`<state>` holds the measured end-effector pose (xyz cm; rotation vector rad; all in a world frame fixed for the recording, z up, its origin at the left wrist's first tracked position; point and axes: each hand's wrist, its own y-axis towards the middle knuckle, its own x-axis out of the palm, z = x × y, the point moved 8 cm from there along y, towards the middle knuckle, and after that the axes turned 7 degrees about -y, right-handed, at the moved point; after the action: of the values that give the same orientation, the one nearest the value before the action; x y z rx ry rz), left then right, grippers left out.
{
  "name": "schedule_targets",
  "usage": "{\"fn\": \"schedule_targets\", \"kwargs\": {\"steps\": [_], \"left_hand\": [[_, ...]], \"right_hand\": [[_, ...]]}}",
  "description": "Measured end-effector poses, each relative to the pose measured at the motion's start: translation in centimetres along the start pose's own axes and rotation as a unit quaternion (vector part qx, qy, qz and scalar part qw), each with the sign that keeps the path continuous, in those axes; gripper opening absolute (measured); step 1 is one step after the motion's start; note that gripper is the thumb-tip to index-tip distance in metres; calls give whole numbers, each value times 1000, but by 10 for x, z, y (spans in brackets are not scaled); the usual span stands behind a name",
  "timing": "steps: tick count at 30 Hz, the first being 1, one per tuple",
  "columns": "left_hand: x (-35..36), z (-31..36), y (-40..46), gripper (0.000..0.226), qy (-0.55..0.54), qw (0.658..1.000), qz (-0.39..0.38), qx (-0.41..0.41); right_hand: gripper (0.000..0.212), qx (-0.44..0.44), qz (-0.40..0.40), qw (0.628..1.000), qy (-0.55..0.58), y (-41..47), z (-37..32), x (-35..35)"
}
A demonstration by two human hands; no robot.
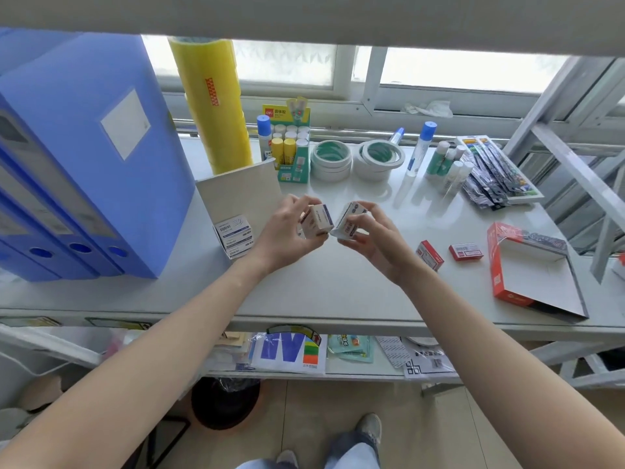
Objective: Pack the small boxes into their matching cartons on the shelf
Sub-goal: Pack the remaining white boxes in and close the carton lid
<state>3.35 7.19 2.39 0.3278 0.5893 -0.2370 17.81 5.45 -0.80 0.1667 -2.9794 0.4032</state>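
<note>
Now, L hand [285, 231]: fingers curled round a small white box [316, 221], thumb on near face, held above the shelf [338, 282].
R hand [368, 238]: fingers pinching a second white box [348, 221], tilted, blue print on top & side.
Boxes: the two held boxes touch or nearly touch at lower edges, between both sets of fingers; can't tell which.
White carton [236, 201]: just left of L fingers, lid flap up, white-blue boxes [235, 236] stacked inside at its open front.
Red carton [527, 269]: well right of R fingers, lying open, flap out, inside looks bare.
Red boxes: one red box [429, 254] just right of R wrist, another red box [466, 251] further right, near the red carton; both lying on shelf.
Blue file boxes [77, 157]: far left of L fingers, standing upright in a row.
Yellow tape stack [211, 103]: beyond L fingers, leaning against blue file boxes.
Glue stick display [291, 143]: beyond fingers, upright, sticks inside.
Tape rolls [355, 160]: beyond R fingers, two piles side by side.
Pen packs [490, 174]: beyond & right of R fingers, heaped on a tray.
</note>
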Motion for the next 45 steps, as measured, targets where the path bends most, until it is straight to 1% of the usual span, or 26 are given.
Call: {"fn": "schedule_targets", "kwargs": {"steps": [3,7,9,11,13,17,23,27,29,32,34,37,40,41,43,44,45], "left_hand": [[3,2,1,51,-3,1000,-11,-4],[3,1,2,58,-6,1000,-1,-19],[3,-1,3,55,-3,1000,-1,-28],[4,-2,5,48,4,1000,0,-28],[4,-2,6,44,17,1000,2,-20],[5,-4,8,45,26,999,8,-19],[6,-3,10,54,26,1000,7,-13],[8,0,10,58,16,1000,2,-11],[9,-1,9,52,2,1000,0,-21],[4,-3,8,40,-41,997,30,-59],[1,-6,8,45,-59,992,36,-102],[5,-7,5,51,-153,973,18,-171],[16,-12,-1,45,-230,941,-9,-247],[21,-15,-4,48,-267,921,-15,-284],[32,-19,-9,58,-369,860,-18,-352],[37,-19,-9,62,-413,833,-20,-367],[40,-18,-10,64,-443,816,-21,-371]], "right_hand": [[20,0,2,999,34,3,-4,-7],[39,-15,-34,997,65,2,-9,-10],[43,-29,-49,996,70,3,-12,-11],[43,-44,-47,996,65,3,-16,-13],[43,-64,-34,997,35,3,-21,-17],[40,-102,-3,994,-38,0,-30,-21],[40,-95,-16,995,-37,0,-32,-17],[41,-89,0,996,-28,0,-33,-15],[41,-87,10,996,-15,0,-34,-16],[40,-85,17,996,-9,0,-33,-19],[40,-85,11,996,-11,-1,-33,-18],[42,-83,9,997,-6,-3,-33,-17],[43,-81,11,997,2,-5,-35,-15],[42,-81,10,997,1,-6,-36,-14],[40,-87,12,996,-20,-7,-37,-13],[37,-94,14,995,-39,-8,-38,-12],[35,-103,17,992,-64,-9,-39,-11]]}}
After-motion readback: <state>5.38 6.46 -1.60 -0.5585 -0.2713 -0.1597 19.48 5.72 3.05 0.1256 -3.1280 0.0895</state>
